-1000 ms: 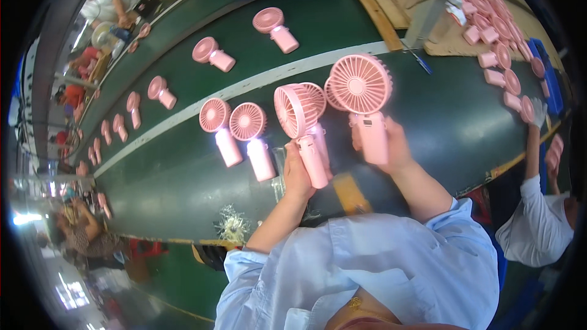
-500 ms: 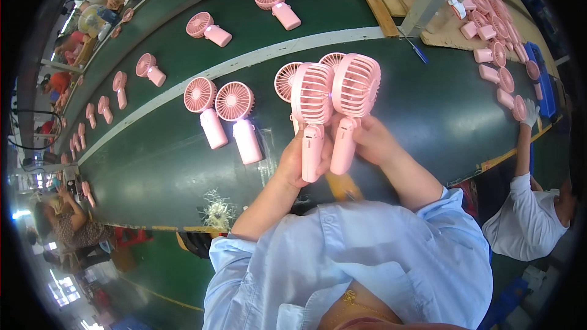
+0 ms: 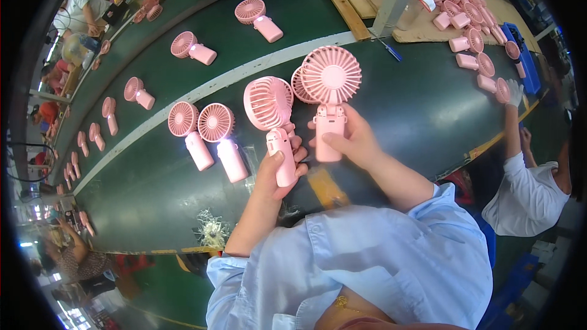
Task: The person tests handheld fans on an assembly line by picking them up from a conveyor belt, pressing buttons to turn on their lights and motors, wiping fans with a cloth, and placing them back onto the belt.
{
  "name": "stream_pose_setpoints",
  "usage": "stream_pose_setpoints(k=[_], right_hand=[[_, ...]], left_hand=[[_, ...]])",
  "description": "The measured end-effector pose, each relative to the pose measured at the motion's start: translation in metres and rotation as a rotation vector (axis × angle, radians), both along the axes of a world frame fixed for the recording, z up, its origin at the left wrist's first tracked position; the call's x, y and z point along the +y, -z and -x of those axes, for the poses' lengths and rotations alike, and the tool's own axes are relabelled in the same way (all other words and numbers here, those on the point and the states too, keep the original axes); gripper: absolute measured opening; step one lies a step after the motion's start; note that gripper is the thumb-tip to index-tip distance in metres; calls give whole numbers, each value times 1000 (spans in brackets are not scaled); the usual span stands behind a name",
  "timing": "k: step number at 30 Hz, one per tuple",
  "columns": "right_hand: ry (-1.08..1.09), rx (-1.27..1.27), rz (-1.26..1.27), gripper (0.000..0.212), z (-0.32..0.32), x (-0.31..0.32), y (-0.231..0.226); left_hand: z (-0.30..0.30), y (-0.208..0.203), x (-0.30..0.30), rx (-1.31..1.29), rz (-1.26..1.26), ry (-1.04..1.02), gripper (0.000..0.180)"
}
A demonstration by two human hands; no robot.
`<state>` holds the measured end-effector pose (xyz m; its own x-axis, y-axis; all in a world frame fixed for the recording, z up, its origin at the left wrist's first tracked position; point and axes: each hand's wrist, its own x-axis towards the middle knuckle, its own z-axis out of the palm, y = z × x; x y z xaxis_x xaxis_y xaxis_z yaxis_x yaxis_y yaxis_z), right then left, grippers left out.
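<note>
My left hand [image 3: 267, 175] is closed round the handle of a pink handheld fan [image 3: 282, 157], its round cage tilted so the side slats show. In my right hand [image 3: 359, 139] is a second pink handheld fan [image 3: 330, 123], cage facing up at me, with my thumb on the handle. The two are held apart above the green work surface. Behind the right one, another pink fan [image 3: 301, 87] is mostly hidden. To the left lie two more pink fans, one [image 3: 199, 151] beside the other [image 3: 232, 160], with a bright glow on their handles.
Beyond a pale rail [image 3: 238, 64], spaced pink fans lie along a green belt [image 3: 293, 0]. A blue screwdriver [image 3: 391, 52] lies near a metal post [image 3: 394, 6]. Many fans are heaped on a board at right, near a co-worker's gloved hand [image 3: 514, 93]. Frayed white strands [image 3: 212, 229] sit at the near edge.
My hands have moved apart, the left one leftward. The right fan has turned from side-on to facing me. The whole view has shifted slightly.
</note>
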<state>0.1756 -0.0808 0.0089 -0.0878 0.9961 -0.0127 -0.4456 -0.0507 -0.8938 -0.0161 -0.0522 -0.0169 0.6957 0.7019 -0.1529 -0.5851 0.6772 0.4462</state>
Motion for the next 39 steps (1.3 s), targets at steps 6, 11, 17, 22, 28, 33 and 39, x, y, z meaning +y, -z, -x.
stream_pose_setpoints(k=[6,11,17,22,28,33,39], right_hand=[[151,-341,-204,63,1,-11,2],[195,-610,-361,72,8,-15,-9],[249,-747,-397,74,5,-22,-15],[243,-695,-303,76,2,-27,-4],[89,-52,52,52,-6,-23,-12],[-39,480,254,44,-32,-10,-27],[-34,493,192,39,-15,-8,-31]], left_hand=[[11,13,3,17,-71,-21,63],[11,7,-5,-56,67,-61,53],[12,9,-6,-193,136,8,47],[2,0,-9,-205,191,6,45],[-7,-14,3,-162,113,66,52],[-26,-41,30,1,272,99,51],[-48,-46,22,796,-475,60,48]])
